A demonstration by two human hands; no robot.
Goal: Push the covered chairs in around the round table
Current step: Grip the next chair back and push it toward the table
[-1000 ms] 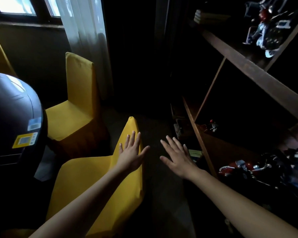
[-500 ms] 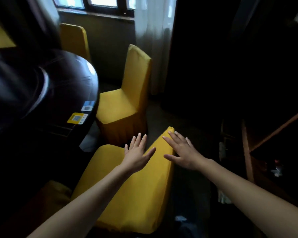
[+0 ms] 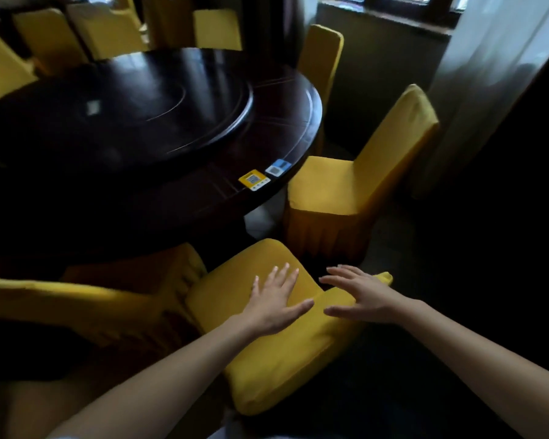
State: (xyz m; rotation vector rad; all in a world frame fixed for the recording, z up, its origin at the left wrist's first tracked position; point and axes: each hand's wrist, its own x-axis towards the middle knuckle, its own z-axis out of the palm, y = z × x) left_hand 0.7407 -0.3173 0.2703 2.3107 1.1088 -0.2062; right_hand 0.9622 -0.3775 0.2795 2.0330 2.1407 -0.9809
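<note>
A dark round table (image 3: 146, 128) fills the upper left. Directly below me stands a yellow-covered chair (image 3: 286, 362), its backrest top toward me and its seat toward the table. My left hand (image 3: 274, 302) is spread flat over the top of that backrest. My right hand (image 3: 365, 296) hovers open over the backrest's right corner, fingers apart. Neither hand grips anything. A second covered chair (image 3: 355, 182) stands to the right, its seat a little out from the table's edge. A third chair (image 3: 86, 299) at the lower left is blurred.
More yellow-covered chairs (image 3: 105, 30) ring the table's far side, and one (image 3: 322, 58) stands at the back right. Two stickers (image 3: 263, 175) lie near the table's rim. A white curtain (image 3: 495, 77) hangs at the right under a window. The floor to the right is dark.
The view has swung left from the dark shelves to the table. Both hands stayed open and now sit over the near chair's backrest top, the right hand having come in from beside it.
</note>
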